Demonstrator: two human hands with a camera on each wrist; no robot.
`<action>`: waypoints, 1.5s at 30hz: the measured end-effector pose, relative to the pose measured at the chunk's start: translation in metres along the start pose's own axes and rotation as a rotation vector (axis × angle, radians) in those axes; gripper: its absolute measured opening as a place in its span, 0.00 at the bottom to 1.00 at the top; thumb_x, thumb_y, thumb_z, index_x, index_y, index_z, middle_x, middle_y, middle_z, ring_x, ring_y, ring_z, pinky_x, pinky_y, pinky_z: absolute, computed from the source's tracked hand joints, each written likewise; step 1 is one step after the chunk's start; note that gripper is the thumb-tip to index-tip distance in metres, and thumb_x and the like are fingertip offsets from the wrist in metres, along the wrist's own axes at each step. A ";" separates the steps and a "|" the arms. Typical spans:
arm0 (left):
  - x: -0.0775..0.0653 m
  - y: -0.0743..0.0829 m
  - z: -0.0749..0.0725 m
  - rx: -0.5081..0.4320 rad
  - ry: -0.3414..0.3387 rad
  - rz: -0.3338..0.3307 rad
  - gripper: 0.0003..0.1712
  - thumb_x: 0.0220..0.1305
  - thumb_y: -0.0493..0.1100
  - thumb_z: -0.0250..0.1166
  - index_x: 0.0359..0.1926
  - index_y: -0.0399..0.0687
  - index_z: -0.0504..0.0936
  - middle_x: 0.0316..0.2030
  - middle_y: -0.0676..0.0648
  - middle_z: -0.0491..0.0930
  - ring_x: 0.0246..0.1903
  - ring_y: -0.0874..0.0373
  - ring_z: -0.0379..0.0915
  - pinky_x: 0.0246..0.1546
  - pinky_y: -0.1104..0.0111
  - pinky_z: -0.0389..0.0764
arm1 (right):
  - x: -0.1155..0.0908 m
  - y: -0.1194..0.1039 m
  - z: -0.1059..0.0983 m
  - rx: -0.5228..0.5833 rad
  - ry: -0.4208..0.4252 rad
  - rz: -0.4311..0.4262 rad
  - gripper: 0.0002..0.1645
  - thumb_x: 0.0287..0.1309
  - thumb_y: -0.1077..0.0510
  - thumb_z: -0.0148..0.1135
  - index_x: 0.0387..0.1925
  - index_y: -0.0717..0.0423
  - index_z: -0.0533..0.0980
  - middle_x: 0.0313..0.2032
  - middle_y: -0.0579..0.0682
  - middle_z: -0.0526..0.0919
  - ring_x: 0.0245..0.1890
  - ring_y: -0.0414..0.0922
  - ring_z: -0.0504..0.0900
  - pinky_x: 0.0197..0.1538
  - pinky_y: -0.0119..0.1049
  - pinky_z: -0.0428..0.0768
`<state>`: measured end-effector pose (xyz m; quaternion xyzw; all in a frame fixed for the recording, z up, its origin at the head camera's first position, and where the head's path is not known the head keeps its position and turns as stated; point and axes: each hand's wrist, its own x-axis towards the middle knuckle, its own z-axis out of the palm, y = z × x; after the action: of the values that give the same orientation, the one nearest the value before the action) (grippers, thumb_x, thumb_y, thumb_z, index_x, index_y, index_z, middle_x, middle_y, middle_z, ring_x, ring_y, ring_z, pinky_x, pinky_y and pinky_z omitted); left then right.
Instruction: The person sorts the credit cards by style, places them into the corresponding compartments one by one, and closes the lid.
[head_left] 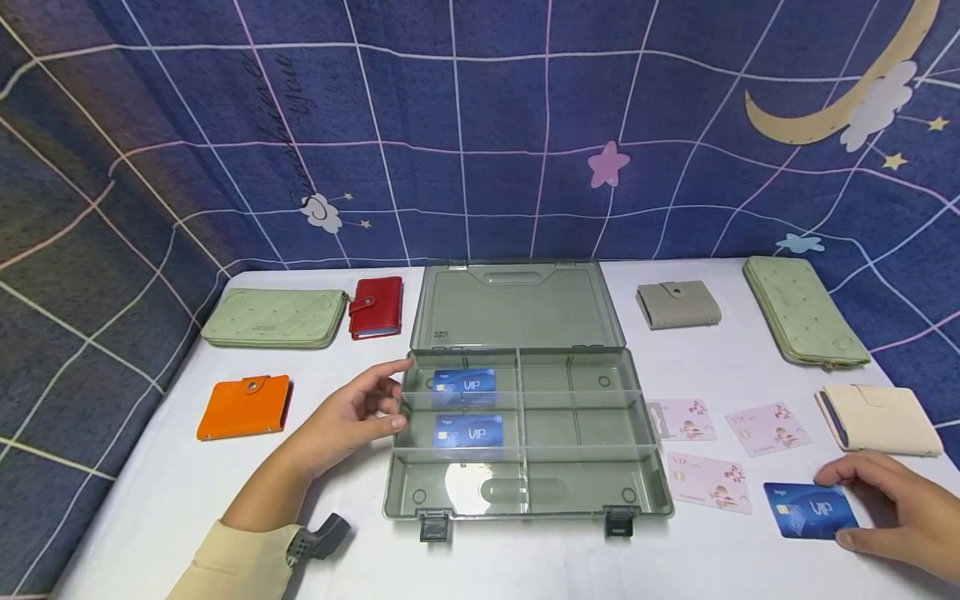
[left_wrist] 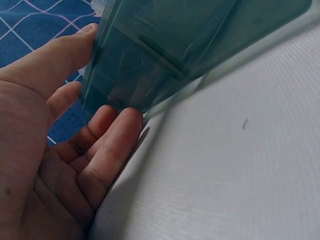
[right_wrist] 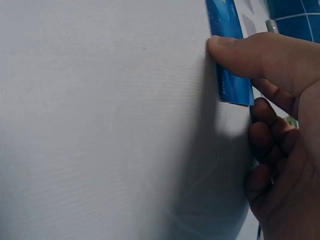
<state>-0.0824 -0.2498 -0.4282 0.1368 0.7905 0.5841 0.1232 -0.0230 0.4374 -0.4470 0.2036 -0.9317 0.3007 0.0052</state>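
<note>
On white cloth (head_left: 562, 571), your right hand (head_left: 911, 510) pinches the blue card (head_left: 810, 511) by its right end, long axis leftward toward the box (head_left: 577, 502); your left hand (head_left: 341, 427) touches the box, fingers loosely bent.

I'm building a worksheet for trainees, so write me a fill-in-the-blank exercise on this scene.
1. The right hand holds a VIP card coloured ____.
2. The left hand touches the box on its ____ side.
3. Inside the box lie ____ blue cards.
4. Beside the box lie ____ pink cards.

Missing words: blue; left; two; three.
</note>
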 end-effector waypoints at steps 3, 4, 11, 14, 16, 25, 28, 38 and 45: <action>-0.001 0.000 0.000 -0.014 -0.003 -0.005 0.45 0.64 0.34 0.76 0.80 0.49 0.67 0.54 0.38 0.74 0.49 0.51 0.77 0.49 0.72 0.82 | 0.002 0.000 -0.001 0.009 -0.009 0.054 0.39 0.22 0.73 0.88 0.42 0.57 0.77 0.40 0.27 0.76 0.39 0.26 0.73 0.44 0.10 0.64; -0.001 0.000 0.000 -0.019 -0.004 -0.006 0.46 0.65 0.34 0.76 0.80 0.49 0.67 0.54 0.38 0.74 0.49 0.51 0.77 0.49 0.72 0.82 | 0.002 0.000 -0.002 0.011 -0.021 0.087 0.38 0.24 0.73 0.88 0.42 0.58 0.77 0.39 0.27 0.76 0.38 0.27 0.73 0.42 0.11 0.64; -0.001 0.001 0.000 -0.029 -0.010 0.005 0.45 0.65 0.33 0.75 0.79 0.47 0.67 0.53 0.38 0.74 0.48 0.52 0.77 0.49 0.72 0.82 | 0.002 -0.001 -0.006 0.092 -0.034 0.101 0.30 0.39 0.79 0.78 0.41 0.54 0.75 0.33 0.34 0.75 0.30 0.35 0.72 0.30 0.26 0.66; 0.000 0.000 0.000 -0.022 -0.008 0.012 0.44 0.66 0.34 0.75 0.79 0.45 0.67 0.53 0.38 0.74 0.48 0.52 0.77 0.49 0.72 0.82 | 0.003 0.001 -0.008 0.187 -0.070 0.059 0.28 0.47 0.83 0.70 0.42 0.52 0.76 0.32 0.39 0.76 0.28 0.37 0.74 0.26 0.31 0.67; 0.000 0.000 -0.001 -0.016 -0.006 0.013 0.43 0.66 0.34 0.75 0.79 0.45 0.67 0.53 0.38 0.74 0.48 0.52 0.77 0.49 0.72 0.82 | 0.005 0.003 -0.009 0.253 -0.095 0.028 0.28 0.51 0.85 0.66 0.43 0.52 0.76 0.33 0.43 0.77 0.29 0.39 0.76 0.26 0.33 0.69; -0.001 0.002 0.000 0.002 0.002 -0.018 0.46 0.64 0.34 0.77 0.79 0.49 0.68 0.53 0.39 0.74 0.49 0.50 0.77 0.49 0.72 0.82 | 0.018 -0.001 -0.020 0.424 -0.048 0.025 0.35 0.53 0.89 0.56 0.45 0.47 0.78 0.32 0.42 0.80 0.27 0.40 0.77 0.24 0.36 0.72; 0.000 0.002 0.000 0.004 0.003 -0.015 0.46 0.64 0.34 0.76 0.79 0.50 0.68 0.53 0.39 0.74 0.49 0.50 0.77 0.49 0.72 0.82 | 0.025 -0.008 -0.025 0.480 -0.049 0.054 0.36 0.55 0.89 0.53 0.46 0.45 0.79 0.32 0.43 0.81 0.26 0.39 0.79 0.22 0.36 0.73; 0.000 0.001 0.000 -0.024 -0.011 -0.003 0.45 0.65 0.33 0.76 0.79 0.48 0.68 0.52 0.39 0.74 0.48 0.51 0.78 0.49 0.72 0.82 | 0.060 -0.053 -0.033 0.459 -0.207 0.246 0.20 0.74 0.73 0.58 0.54 0.47 0.78 0.41 0.46 0.83 0.33 0.46 0.81 0.31 0.37 0.82; 0.000 0.002 -0.001 -0.017 -0.007 0.001 0.45 0.65 0.34 0.76 0.79 0.48 0.68 0.52 0.38 0.74 0.49 0.50 0.78 0.50 0.72 0.82 | 0.086 -0.087 -0.019 0.684 -0.254 0.173 0.19 0.75 0.75 0.52 0.58 0.55 0.77 0.41 0.50 0.83 0.38 0.43 0.80 0.37 0.35 0.83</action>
<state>-0.0823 -0.2499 -0.4260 0.1381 0.7850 0.5904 0.1270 -0.0705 0.3519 -0.3722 0.1498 -0.7843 0.5663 -0.2043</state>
